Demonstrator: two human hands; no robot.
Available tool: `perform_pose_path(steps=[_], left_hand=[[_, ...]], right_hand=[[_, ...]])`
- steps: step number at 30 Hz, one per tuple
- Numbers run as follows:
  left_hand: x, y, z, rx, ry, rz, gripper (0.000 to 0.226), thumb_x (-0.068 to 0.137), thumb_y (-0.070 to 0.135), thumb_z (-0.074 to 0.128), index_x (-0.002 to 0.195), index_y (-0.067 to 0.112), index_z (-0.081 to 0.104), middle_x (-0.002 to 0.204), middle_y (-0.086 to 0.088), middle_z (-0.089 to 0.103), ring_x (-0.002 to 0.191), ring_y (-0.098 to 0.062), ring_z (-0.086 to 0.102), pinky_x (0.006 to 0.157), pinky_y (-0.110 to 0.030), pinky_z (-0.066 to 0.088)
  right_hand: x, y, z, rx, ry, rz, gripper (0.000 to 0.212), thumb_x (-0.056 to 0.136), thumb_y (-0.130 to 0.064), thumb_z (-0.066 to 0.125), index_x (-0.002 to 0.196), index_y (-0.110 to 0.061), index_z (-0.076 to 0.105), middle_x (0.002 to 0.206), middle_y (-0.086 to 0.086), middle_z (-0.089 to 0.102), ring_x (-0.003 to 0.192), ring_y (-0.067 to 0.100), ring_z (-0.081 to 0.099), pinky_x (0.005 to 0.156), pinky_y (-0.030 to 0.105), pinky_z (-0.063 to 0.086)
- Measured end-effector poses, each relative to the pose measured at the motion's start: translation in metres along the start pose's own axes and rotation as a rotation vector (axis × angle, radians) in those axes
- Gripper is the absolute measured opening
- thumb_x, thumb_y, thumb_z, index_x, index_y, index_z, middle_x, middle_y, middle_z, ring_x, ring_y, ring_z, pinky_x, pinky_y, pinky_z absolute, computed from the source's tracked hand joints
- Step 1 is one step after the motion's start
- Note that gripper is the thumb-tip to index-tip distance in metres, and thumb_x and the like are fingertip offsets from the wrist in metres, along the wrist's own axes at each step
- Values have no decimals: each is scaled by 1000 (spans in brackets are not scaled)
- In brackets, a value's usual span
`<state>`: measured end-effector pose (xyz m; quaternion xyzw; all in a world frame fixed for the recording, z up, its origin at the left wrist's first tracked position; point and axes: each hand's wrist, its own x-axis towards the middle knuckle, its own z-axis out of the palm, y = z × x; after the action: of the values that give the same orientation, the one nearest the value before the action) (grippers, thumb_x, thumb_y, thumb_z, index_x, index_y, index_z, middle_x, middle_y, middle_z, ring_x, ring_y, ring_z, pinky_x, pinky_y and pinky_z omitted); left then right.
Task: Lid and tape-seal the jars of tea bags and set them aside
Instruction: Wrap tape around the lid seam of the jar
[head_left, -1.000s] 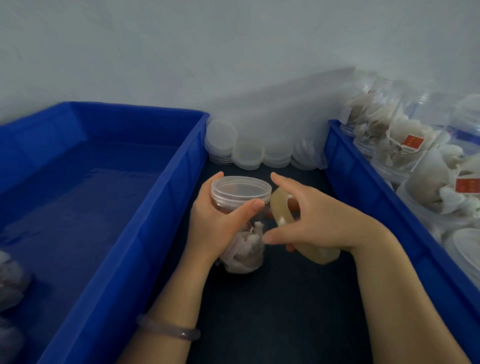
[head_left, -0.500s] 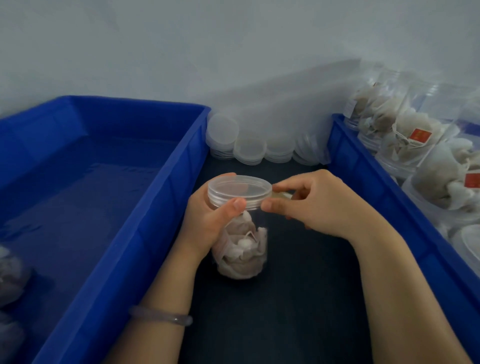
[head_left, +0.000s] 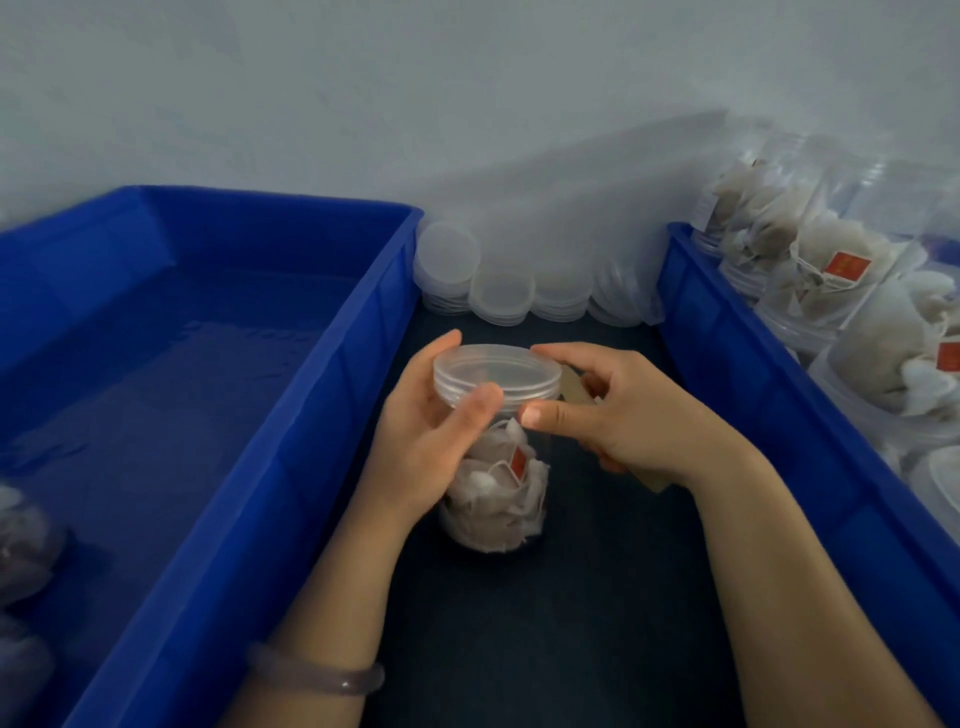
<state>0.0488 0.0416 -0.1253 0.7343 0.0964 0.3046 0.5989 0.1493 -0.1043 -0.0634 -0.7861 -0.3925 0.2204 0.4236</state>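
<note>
We see a clear plastic jar (head_left: 493, 499) of white tea bags with red tags, standing on the dark table (head_left: 571, 623) between two bins. Its clear round screw lid (head_left: 497, 371) is on. Our left hand (head_left: 431, 441) wraps the jar's upper part, thumb on the lid edge. Our right hand (head_left: 623, 410) touches the lid rim with thumb and forefinger while holding a tan tape roll (head_left: 576, 387), mostly hidden. Large blue plastic bin (head_left: 291, 395) at left, near empty. Blue plastic bin (head_left: 737, 353) at right holds filled clear jars (head_left: 831, 280). Stacks of clear spare lids (head_left: 498, 291) stand by the wall. A pale bangle (head_left: 317, 675) is on the left wrist.
</note>
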Motion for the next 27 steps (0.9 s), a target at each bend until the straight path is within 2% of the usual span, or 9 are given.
perform_pose_path(steps=[3,6,10,13,15,17,22,25,27], left_hand=[[0,-3,4,32,56,-18,102,47,64,77,134,29,36,113,23,55,103,20,52,79,-1,43],[4,-7,3,24,90,-22,96,46,57,78,130,26,45,112,18,59,104,12,57,83,-9,47],[8,-9,-1,-28,66,-4,81,53,55,72,125,24,51,116,7,64,106,-1,62,89,-20,51],[8,-8,-5,-65,1,-8,84,49,61,78,122,24,54,117,2,65,110,-10,62,93,-30,52],[8,-8,-8,-78,-48,-14,93,46,72,78,121,24,54,116,1,66,110,-13,63,92,-29,52],[9,-7,-10,-95,-91,-20,96,46,74,77,123,21,54,115,1,68,110,-14,63,90,-27,52],[12,-9,-12,-131,-193,-6,105,48,73,77,129,12,50,120,-8,65,114,-19,61,96,-30,49],[13,-6,-13,-63,-259,17,112,45,80,73,132,15,46,124,-3,62,117,-12,59,95,-22,46],[11,-1,-12,0,-203,78,111,46,82,69,134,20,42,124,3,58,116,-3,57,92,-15,44]], right_hand=[[-1,-4,0,-73,-36,-64,85,55,-72,65,133,-44,44,83,-26,64,60,-13,58,48,7,42],[-7,-5,-9,-93,-98,-22,95,57,-61,69,143,-42,34,98,-12,63,64,3,65,52,16,49],[-12,-7,-16,-125,8,3,74,52,-67,61,123,-51,52,92,-11,66,53,4,64,49,15,47],[-10,-5,-18,-158,82,8,79,42,-74,59,115,-46,62,88,-11,70,52,6,65,51,16,46],[-8,-2,-17,-159,102,6,82,39,-75,60,114,-43,64,90,-10,70,52,6,65,51,15,47],[-4,1,-15,-141,92,6,87,38,-75,62,118,-41,63,93,-8,69,53,6,65,49,13,46],[2,9,-10,-56,-72,35,103,44,-72,65,140,-46,37,102,-7,62,51,3,59,49,14,46],[3,12,-9,-12,-146,-18,85,55,-64,66,135,-47,42,98,-6,64,53,4,59,51,19,49],[3,13,-9,14,-145,-31,72,58,-61,67,126,-49,48,97,-5,65,54,5,58,51,20,49]])
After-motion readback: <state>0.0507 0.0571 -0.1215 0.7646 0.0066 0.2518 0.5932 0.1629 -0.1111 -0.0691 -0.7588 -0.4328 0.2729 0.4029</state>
